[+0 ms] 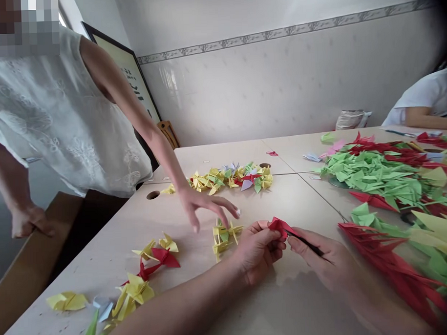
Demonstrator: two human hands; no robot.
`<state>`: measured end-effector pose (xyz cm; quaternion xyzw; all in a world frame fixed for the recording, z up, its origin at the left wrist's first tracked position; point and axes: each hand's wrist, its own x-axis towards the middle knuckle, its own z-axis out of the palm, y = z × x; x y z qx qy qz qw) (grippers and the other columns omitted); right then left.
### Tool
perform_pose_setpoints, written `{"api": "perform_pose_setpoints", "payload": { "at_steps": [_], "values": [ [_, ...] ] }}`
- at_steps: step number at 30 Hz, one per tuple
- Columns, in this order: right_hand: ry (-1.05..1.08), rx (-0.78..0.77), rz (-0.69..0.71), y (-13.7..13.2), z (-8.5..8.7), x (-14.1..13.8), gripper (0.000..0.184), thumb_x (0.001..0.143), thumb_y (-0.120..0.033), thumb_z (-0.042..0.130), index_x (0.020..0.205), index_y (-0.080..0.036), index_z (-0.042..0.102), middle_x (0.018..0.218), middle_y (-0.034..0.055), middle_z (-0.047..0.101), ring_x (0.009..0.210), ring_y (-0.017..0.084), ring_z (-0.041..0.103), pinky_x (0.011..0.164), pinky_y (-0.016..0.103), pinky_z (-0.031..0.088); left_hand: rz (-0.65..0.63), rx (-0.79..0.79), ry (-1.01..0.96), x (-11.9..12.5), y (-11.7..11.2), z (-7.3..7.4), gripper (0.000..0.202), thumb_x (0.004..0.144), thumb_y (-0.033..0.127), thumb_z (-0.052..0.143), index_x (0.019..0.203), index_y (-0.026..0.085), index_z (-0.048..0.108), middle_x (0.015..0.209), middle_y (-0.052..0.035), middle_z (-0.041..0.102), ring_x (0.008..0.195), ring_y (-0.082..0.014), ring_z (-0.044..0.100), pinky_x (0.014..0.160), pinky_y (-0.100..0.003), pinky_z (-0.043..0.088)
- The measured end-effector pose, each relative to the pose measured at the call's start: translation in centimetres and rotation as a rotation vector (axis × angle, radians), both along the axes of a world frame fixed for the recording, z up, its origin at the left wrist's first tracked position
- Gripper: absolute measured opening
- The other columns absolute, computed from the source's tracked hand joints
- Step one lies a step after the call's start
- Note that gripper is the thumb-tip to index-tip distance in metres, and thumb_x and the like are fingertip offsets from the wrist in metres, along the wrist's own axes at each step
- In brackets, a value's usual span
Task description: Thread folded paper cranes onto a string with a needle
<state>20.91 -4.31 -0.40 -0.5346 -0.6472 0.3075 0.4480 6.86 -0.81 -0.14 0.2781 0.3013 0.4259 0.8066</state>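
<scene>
My left hand (pixel 257 249) pinches a red paper origami crane (pixel 279 228) between thumb and fingers. My right hand (pixel 314 256) grips a thin black rod (pixel 307 242) whose tip meets the red paper. Just left of my left hand lies a small cluster of yellow origami cranes (pixel 224 238). A co-worker's hand (pixel 206 206) hovers just above that cluster, its fingers spread and apparently not touching. Loose yellow, red and blue cranes (pixel 139 283) lie at the lower left.
Large heaps of green and red paper cranes (pixel 378 181) cover the right of the pale table (pixel 283 194). A mixed pile (pixel 227 179) lies further back. A standing co-worker (pixel 60 119) is at the left, and a seated person's arm (pixel 427 117) at the far right.
</scene>
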Motion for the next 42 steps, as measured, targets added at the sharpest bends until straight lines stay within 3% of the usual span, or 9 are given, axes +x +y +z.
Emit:
{"api": "perform_pose_setpoints", "payload": {
  "at_steps": [12,20,42],
  "values": [
    [-0.007,0.064,0.03,-0.1,0.1,-0.2,0.028,0.084,-0.035,0.048,0.101,-0.02,0.064,0.082,0.003,0.065,0.076,0.019,0.058,0.069,0.027,0.046,0.011,-0.006,0.01,-0.2,0.1,0.1,0.019,0.06,0.012,0.066,0.073,0.015,0.054,0.059,0.0027,0.056,0.051,-0.0051,0.049,0.053,-0.018,0.036],
    [-0.053,0.059,0.032,-0.3,0.6,-0.3,0.028,0.085,-0.035,0.044,0.089,-0.017,0.064,0.074,0.0031,0.061,0.071,0.018,0.055,0.065,0.026,0.045,-0.027,0.007,0.011,-0.3,0.1,0.1,0.018,0.063,0.012,0.065,0.078,0.015,0.056,0.061,0.0019,0.056,0.053,-0.0052,0.05,0.054,-0.017,0.038],
    [-0.107,0.113,0.042,-0.2,1.1,-0.1,0.028,0.086,-0.032,0.043,0.096,-0.021,0.066,0.076,0.002,0.064,0.069,0.017,0.056,0.064,0.023,0.044,-0.015,0.039,0.038,-0.2,0.2,-0.2,0.015,0.067,0.012,0.063,0.075,0.016,0.051,0.06,0.0024,0.054,0.055,-0.0057,0.05,0.056,-0.018,0.038]
  ]
}}
